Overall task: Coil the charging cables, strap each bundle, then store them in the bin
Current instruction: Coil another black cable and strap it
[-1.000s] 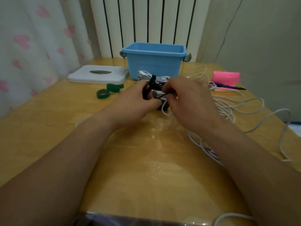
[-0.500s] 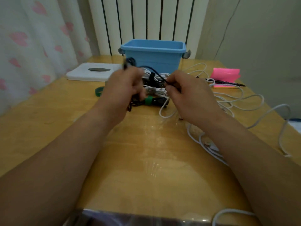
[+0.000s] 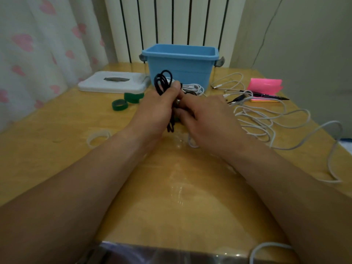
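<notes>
Black cable (image 3: 162,80) is in my left hand (image 3: 158,109). My fingers are shut tight round its middle. Loops stick up over my fist and more hang down under it, just above the bench (image 3: 171,187). My right hand (image 3: 207,119) is right next to the left one, touching it. Its fingers curl onto the same cable, but my knuckles hide just what they pinch.

A moment ago my hands were apart and the cable was stretched between them. Now they are back together and the cable stands in loops. So I think the coiling of this one is about done, and the strap comes next. I cannot tell for sure if a strap is on it yet.

Just behind my hands lies a white bundle (image 3: 192,88), close to the front of the blue bin (image 3: 182,67). I cannot see inside the bin. Two green strap rolls (image 3: 119,105) wait to the left, near a white lid (image 3: 112,82). To the right, loose white cables (image 3: 266,121) sprawl over the bench, not coiled yet. A pink pad (image 3: 265,85) and a pen (image 3: 266,95) sit past them.
</notes>
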`<state>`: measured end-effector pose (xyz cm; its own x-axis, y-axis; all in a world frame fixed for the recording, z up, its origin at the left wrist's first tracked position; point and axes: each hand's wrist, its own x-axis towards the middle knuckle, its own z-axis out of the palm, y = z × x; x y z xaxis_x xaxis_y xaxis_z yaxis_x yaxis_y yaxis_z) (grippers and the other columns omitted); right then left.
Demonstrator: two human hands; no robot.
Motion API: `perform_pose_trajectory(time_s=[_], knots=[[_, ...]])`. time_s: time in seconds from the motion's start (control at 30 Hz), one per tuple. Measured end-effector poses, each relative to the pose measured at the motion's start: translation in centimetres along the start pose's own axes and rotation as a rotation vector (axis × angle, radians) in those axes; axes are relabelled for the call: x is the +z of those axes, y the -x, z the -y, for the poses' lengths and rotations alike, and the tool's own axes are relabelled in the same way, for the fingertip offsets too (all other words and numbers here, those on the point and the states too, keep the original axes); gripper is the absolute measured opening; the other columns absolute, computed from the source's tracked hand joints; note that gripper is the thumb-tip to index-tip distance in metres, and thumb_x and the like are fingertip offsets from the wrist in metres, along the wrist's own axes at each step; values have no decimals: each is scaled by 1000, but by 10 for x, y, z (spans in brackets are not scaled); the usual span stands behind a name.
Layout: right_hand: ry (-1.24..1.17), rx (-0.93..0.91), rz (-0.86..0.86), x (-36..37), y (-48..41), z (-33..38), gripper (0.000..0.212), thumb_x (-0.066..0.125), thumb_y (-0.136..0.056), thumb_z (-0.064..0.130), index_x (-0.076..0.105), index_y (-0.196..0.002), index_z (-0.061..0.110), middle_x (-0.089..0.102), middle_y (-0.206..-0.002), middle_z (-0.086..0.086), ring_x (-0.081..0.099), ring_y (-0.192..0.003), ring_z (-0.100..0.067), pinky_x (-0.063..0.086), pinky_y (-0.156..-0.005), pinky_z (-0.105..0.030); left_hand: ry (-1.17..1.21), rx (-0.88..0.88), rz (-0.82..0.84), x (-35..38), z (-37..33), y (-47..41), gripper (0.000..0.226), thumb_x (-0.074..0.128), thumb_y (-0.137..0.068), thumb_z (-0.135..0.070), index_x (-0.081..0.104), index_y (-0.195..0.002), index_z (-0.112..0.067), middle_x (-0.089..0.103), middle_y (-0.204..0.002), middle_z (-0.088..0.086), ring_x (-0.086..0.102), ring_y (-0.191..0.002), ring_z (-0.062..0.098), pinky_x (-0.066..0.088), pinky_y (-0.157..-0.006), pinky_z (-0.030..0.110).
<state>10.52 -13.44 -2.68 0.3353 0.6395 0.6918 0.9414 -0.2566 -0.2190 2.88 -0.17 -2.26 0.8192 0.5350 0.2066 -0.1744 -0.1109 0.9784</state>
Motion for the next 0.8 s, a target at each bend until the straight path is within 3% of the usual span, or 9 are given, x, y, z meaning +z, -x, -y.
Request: perform_pose_trajectory(time_s=[0.13, 0.27, 0.37, 0.43, 0.5, 0.6, 0.7, 0.73, 0.8], knots=[[88, 62, 38, -1, 0, -5, 15, 65, -98, 34, 72, -100, 21, 74, -83, 0, 66, -77, -25, 30, -68, -31, 217, 0, -58, -4, -6, -1, 44, 46, -115, -37, 64, -86, -10, 72, -85, 9, 71, -92, 23, 59, -95, 45], [96, 66, 82, -5, 0, -6, 12, 65, -99, 33, 72, -103, 25, 76, -90, 3, 68, -86, -25, 33, -77, -33, 496, 19, -63, -11, -15, -2, 38, 44, -116, -39, 55, -88, -16, 48, -68, 2, 57, -67, 20, 58, -74, 40], [147, 120, 183, -8, 0, -9, 12, 60, -103, 38, 67, -99, 28, 70, -87, 8, 64, -88, -22, 31, -84, -36, 549, 51, -156, -31, -22, -7, 37, 45, -116, -42, 54, -87, -20, 37, -64, -4, 36, -55, 11, 37, -51, 26], [179, 177, 230, -12, 0, -17, 16, 58, -105, 42, 63, -95, 31, 61, -78, 13, 59, -86, -18, 32, -90, -39, 436, 36, -190, -45, -24, -11, 33, 49, -114, -41, 55, -88, -21, 35, -64, -5, 28, -53, 9, 24, -46, 25], [174, 206, 208, -13, 0, -23, 19, 59, -103, 43, 66, -94, 28, 63, -79, 13, 64, -88, -18, 38, -95, -42, 179, -15, -143, -47, -22, -9, 28, 57, -111, -40, 57, -90, -21, 38, -63, -6, 31, -51, 9, 23, -47, 27], [156, 187, 74, -15, -2, -22, 16, 64, -98, 42, 73, -98, 29, 73, -85, 8, 69, -88, -21, 46, -97, -48, -367, 8, 30, -30, -17, 1, 23, 63, -106, -46, 68, -99, -25, 64, -69, -10, 58, -60, 7, 44, -61, 32], [182, 164, 31, -15, -4, -18, 9, 65, -98, 37, 71, -100, 31, 74, -90, 9, 68, -90, -18, 40, -105, -49, -584, 85, 203, -18, -14, 5, 12, 70, -102, -33, 74, -110, -25, 77, -98, -7, 70, -91, 8, 58, -91, 40], [190, 154, 21, -14, -5, -17, 6, 65, -98, 34, 70, -101, 31, 75, -92, 8, 67, -90, -18, 38, -107, -49, -613, 82, 241, -17, -14, 6, 13, 71, -99, -28, 74, -111, -24, 77, -101, -4, 69, -93, 9, 55, -92, 36], [189, 128, 1, -13, -4, -16, 8, 65, -97, 26, 69, -103, 30, 76, -95, 7, 67, -91, -20, 35, -111, -50, -660, 80, 279, -15, -14, 7, 13, 72, -97, -23, 74, -110, -21, 77, -99, -2, 69, -89, 10, 55, -81, 27]])
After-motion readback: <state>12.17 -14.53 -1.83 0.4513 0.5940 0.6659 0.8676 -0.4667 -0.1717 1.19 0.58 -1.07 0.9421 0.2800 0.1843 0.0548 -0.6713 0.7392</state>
